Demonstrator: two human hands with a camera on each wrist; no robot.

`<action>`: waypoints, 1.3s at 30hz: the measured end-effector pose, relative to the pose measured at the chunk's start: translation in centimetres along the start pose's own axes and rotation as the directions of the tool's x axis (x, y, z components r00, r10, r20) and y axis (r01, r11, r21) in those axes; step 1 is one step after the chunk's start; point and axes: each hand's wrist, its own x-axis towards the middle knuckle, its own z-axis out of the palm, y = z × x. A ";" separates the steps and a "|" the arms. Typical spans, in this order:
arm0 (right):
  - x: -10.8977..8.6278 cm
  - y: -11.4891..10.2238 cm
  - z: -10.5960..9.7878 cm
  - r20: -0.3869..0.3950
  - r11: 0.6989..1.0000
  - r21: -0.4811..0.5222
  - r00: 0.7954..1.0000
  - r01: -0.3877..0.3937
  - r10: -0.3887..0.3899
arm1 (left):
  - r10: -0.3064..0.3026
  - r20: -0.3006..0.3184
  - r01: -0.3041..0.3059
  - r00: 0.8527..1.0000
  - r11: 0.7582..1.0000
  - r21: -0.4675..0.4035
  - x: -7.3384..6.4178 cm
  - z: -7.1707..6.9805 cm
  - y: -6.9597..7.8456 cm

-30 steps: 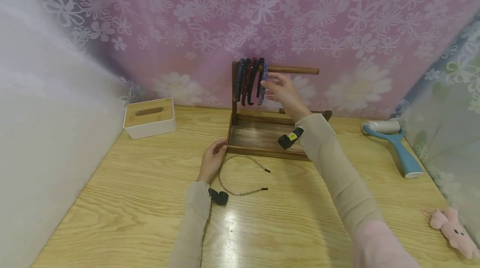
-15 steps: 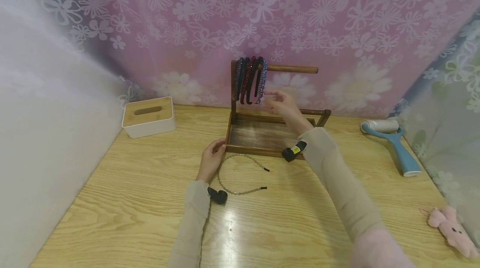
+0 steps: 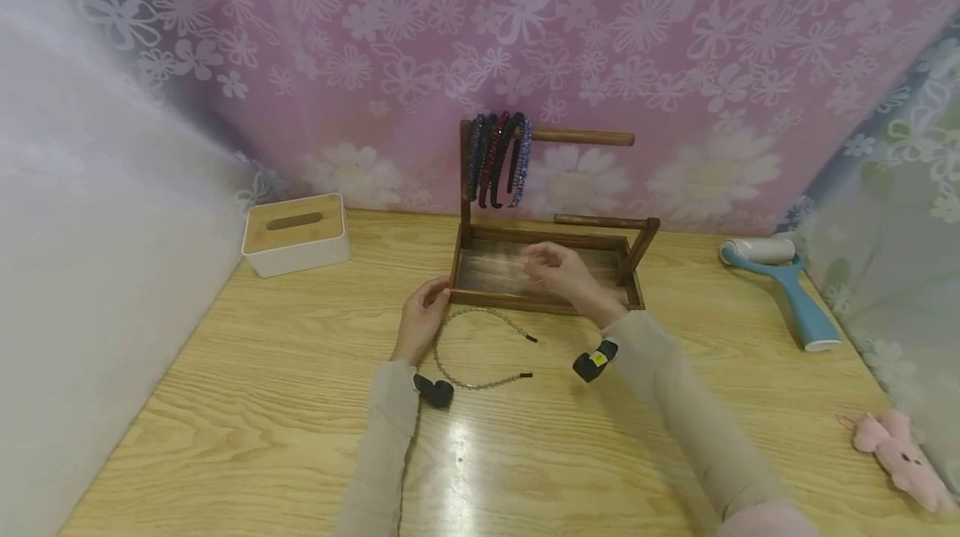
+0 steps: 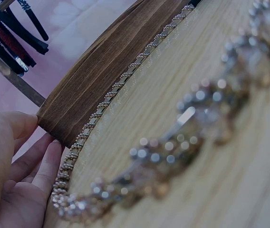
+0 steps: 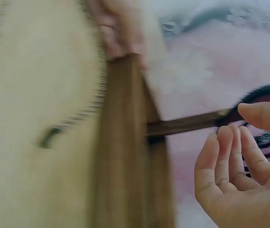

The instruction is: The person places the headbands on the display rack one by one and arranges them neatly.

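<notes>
A dark wooden headband rack (image 3: 517, 302) with a tray base stands on the table. My left hand (image 3: 422, 322) holds its front left corner, thumb and fingers on either side of the corner (image 4: 54, 118) in the left wrist view. Several headbands (image 3: 493, 160) hang from the upper bar, a blue glittery headband (image 3: 523, 166) outermost. In front of the rack lies a beaded headband (image 3: 480, 388), ends pointing right, close beside my left hand. My right hand (image 3: 562, 277) hovers over the tray, fingers loosely bent and holding nothing, as the right wrist view also shows.
A white tissue box (image 3: 296, 237) with a wooden lid stands at the back left. On the right lie a blue-handled lint roller (image 3: 798, 291) and a pink plush toy (image 3: 903, 458). The rack's lower bar (image 3: 600, 221) juts leftward from its right post.
My right hand has come down and away from the blue headband on the upper bar to above the tray. The left hand stays at the rack's corner.
</notes>
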 end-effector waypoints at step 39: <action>-6.7 4.1 10.6 0.327 0.865 -0.449 0.942 0.225 -0.075 | -0.014 -0.015 0.014 1.000 1.000 0.008 -0.1 0.1 0.1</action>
